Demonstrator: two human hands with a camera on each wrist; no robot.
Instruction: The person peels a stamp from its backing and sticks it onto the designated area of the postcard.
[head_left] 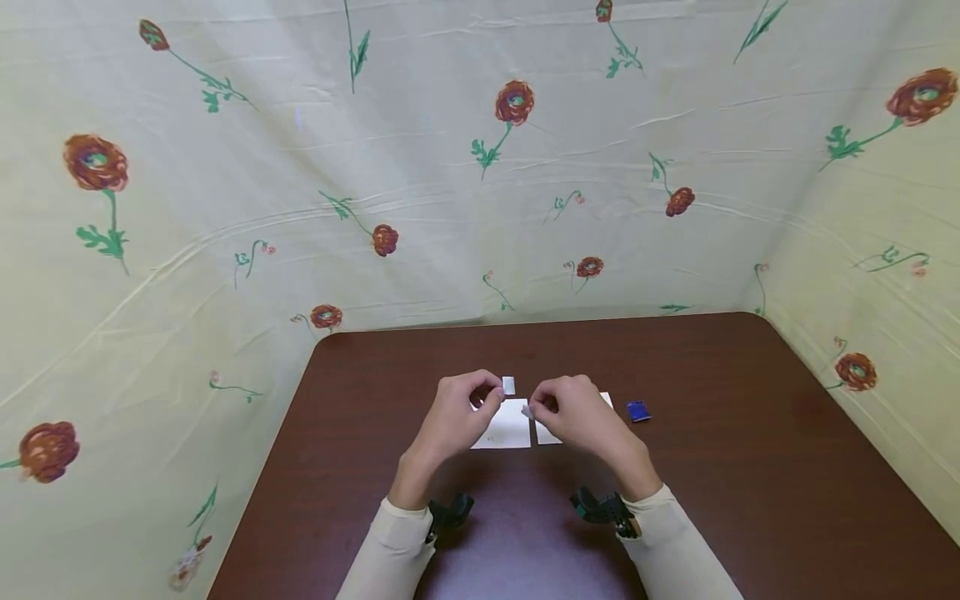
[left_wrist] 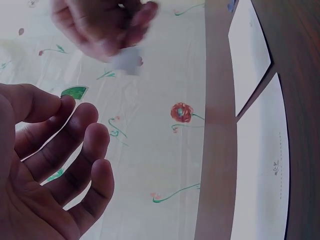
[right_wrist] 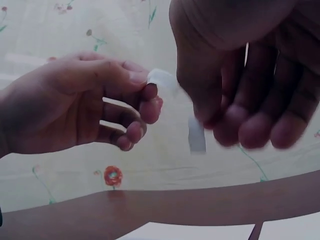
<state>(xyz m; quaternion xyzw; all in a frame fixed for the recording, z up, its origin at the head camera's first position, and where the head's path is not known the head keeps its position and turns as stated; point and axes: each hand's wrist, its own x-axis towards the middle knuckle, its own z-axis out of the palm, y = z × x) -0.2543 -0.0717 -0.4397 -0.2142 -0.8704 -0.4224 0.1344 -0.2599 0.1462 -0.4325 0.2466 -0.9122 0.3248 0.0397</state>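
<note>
My left hand point(head_left: 465, 412) pinches a small sticker-like piece point(left_wrist: 75, 92) between thumb and index finger. It has a green face with a pale edge in the left wrist view; its curled white back shows in the right wrist view. The other fingers are loosely bent. Close beside it, my right hand point(head_left: 581, 417) pinches a small pale paper slip point(right_wrist: 196, 135), which hangs below the fingertips and looks blurred. Both hands are above two white sheets point(head_left: 506, 429) lying side by side on the table. The right hand partly hides the right sheet point(head_left: 606, 398).
A small white rectangle point(head_left: 508, 385) lies behind the left sheet. Right of the sheets lies a small blue packet point(head_left: 638, 411). The brown table point(head_left: 712, 500) meets a flower-patterned cloth point(head_left: 435, 167) at its back and sides.
</note>
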